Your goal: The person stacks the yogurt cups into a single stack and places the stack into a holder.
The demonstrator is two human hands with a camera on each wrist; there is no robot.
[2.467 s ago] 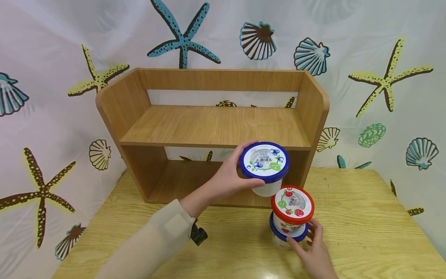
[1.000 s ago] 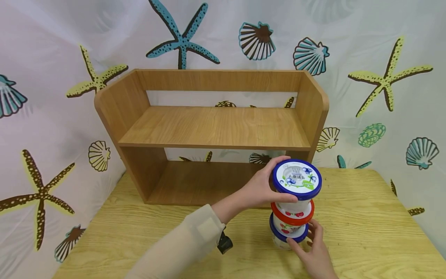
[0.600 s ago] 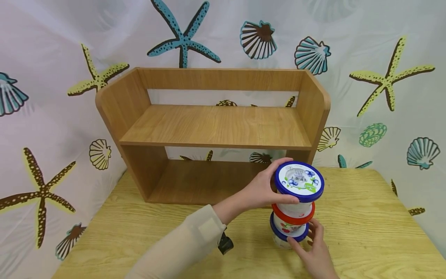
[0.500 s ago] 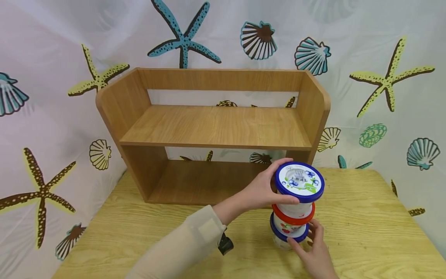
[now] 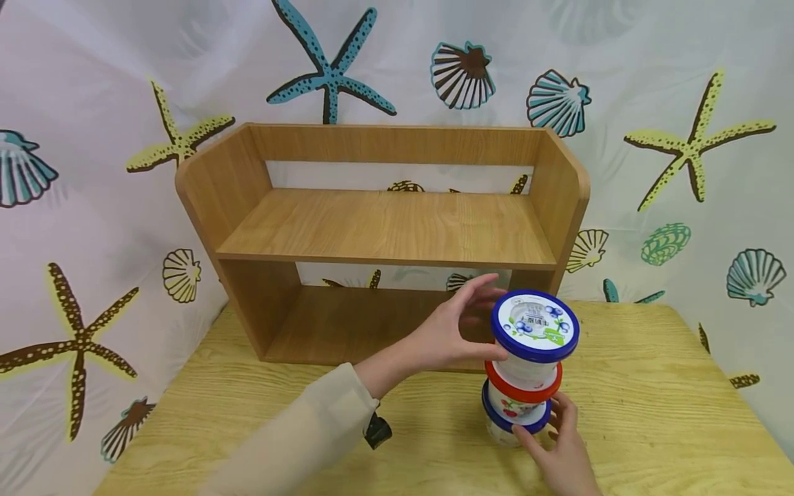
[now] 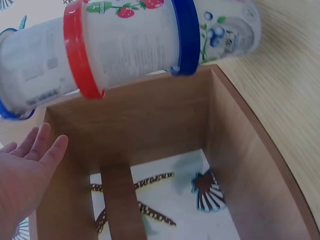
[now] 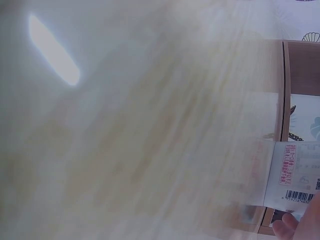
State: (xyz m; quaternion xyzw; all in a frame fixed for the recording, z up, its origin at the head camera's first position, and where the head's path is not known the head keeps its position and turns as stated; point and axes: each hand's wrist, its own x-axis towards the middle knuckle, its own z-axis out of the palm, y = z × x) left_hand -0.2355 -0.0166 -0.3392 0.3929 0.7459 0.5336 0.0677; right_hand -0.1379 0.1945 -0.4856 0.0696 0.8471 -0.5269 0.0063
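Three lidded plastic tubs stand stacked on the table in the head view. On top is a blue-lidded tub with blueberry print (image 5: pixel 535 327), in the middle a red-lidded tub with strawberry print (image 5: pixel 520 399), at the bottom another blue-lidded tub (image 5: pixel 501 432). My left hand (image 5: pixel 443 337) is just left of the top tub, fingers spread and apart from it; the left wrist view shows a gap between the fingertips (image 6: pixel 61 144) and the stack. My right hand (image 5: pixel 561 448) grips the bottom tub, thumb in front and fingers behind. Only part of that hand shows in the right wrist view, near a barcode.
Behind the stack stands a two-tier wooden shelf (image 5: pixel 384 224), its right side panel close to the tubs. Wooden table surface (image 5: pixel 651 386) stretches right and front. A curtain with starfish and shell prints (image 5: pixel 701 41) hangs behind.
My left hand carried the top tub rightward and set it on the red-lidded one, then let go and drew back a little left. The right hand stays at the bottom tub.
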